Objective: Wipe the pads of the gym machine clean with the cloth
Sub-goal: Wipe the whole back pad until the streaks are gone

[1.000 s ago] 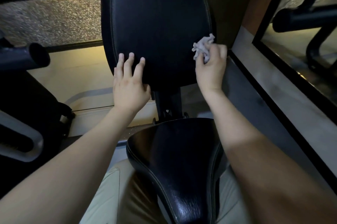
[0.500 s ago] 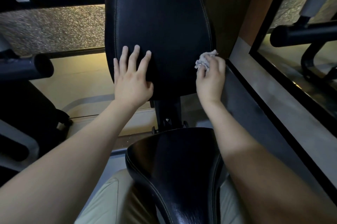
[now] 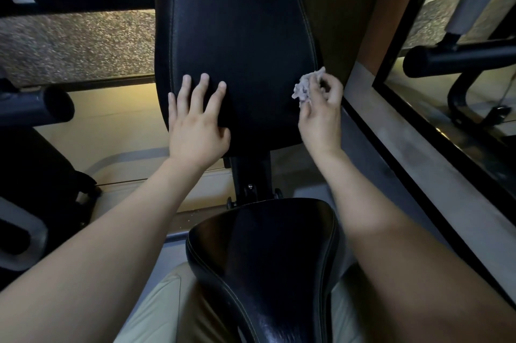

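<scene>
A tall black back pad (image 3: 237, 35) stands upright in the middle of the view. Below it, nearer to me, is the glossy black seat pad (image 3: 265, 259). My left hand (image 3: 196, 124) lies flat on the lower left of the back pad with its fingers spread. My right hand (image 3: 321, 116) pinches a small crumpled grey cloth (image 3: 304, 88) at the lower right edge of the back pad. The fingers of that hand are curled round the cloth.
A black post (image 3: 251, 175) joins the two pads. Black padded rollers and frame bars stand at the left (image 3: 36, 105) and right (image 3: 452, 59). A grey ledge with a dark window frame (image 3: 418, 147) runs along the right. My trouser legs (image 3: 167, 309) show at the bottom.
My right hand has turned and curled its fingers round the cloth at the pad's right edge. My left hand has stayed flat on the pad's lower left.
</scene>
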The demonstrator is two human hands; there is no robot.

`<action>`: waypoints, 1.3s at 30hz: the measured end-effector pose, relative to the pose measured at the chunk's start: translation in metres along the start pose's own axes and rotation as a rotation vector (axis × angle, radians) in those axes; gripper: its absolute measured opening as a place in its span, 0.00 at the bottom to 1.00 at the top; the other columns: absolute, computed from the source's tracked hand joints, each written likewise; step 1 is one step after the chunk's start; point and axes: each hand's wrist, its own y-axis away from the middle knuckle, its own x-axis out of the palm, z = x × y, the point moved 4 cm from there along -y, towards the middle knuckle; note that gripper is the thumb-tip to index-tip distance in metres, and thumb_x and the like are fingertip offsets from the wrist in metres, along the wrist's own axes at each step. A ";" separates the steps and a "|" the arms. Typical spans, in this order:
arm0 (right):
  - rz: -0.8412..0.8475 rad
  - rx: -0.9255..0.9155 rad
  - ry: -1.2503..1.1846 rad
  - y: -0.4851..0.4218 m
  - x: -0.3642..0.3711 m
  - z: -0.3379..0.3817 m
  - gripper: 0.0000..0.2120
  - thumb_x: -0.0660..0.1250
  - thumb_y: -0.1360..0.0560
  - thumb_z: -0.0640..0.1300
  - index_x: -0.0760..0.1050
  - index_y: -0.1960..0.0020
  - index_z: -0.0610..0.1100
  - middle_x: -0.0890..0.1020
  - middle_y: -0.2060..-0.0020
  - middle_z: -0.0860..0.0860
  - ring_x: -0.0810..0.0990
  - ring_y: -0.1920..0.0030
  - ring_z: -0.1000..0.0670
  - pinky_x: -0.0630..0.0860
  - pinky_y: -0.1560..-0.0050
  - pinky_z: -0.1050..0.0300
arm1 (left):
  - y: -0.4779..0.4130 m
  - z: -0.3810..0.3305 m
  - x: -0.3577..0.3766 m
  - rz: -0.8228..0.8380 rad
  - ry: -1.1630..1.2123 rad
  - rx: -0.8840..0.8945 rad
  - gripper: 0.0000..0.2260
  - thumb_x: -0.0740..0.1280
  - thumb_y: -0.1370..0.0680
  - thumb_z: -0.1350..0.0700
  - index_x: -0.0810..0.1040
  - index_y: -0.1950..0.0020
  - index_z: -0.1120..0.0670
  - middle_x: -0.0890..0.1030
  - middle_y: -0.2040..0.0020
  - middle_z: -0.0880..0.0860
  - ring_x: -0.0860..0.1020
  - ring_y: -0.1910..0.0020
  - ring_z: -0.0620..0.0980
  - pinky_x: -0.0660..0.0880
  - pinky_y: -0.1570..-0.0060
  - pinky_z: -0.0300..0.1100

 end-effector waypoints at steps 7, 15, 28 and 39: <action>-0.105 0.075 0.005 -0.077 -0.011 0.014 0.23 0.55 0.22 0.34 0.72 0.28 0.37 0.77 0.36 0.41 0.76 0.38 0.43 0.72 0.32 0.51 | 0.002 0.003 -0.003 0.036 -0.014 0.018 0.39 0.70 0.29 0.49 0.57 0.19 0.46 0.56 0.19 0.53 0.47 0.19 0.58 0.48 0.23 0.62; -0.087 0.178 -0.081 -0.083 -0.011 0.002 0.20 0.55 0.23 0.32 0.77 0.35 0.40 0.75 0.46 0.48 0.75 0.46 0.50 0.66 0.46 0.74 | -0.001 0.010 -0.010 0.029 -0.059 0.034 0.37 0.69 0.29 0.49 0.62 0.21 0.45 0.60 0.20 0.53 0.53 0.20 0.58 0.54 0.25 0.60; -0.109 0.032 0.032 -0.111 -0.015 0.032 0.20 0.56 0.23 0.33 0.77 0.35 0.40 0.77 0.45 0.42 0.74 0.44 0.46 0.71 0.40 0.59 | -0.018 0.012 -0.026 0.021 -0.119 0.107 0.29 0.68 0.30 0.52 0.73 0.28 0.46 0.69 0.27 0.54 0.63 0.28 0.61 0.64 0.35 0.60; -0.115 -0.194 0.034 -0.128 -0.003 0.072 0.19 0.57 0.23 0.33 0.77 0.35 0.38 0.73 0.45 0.40 0.76 0.45 0.42 0.76 0.39 0.51 | -0.037 0.017 -0.052 -0.035 0.040 0.055 0.27 0.68 0.29 0.52 0.72 0.29 0.49 0.66 0.27 0.52 0.62 0.28 0.58 0.65 0.34 0.56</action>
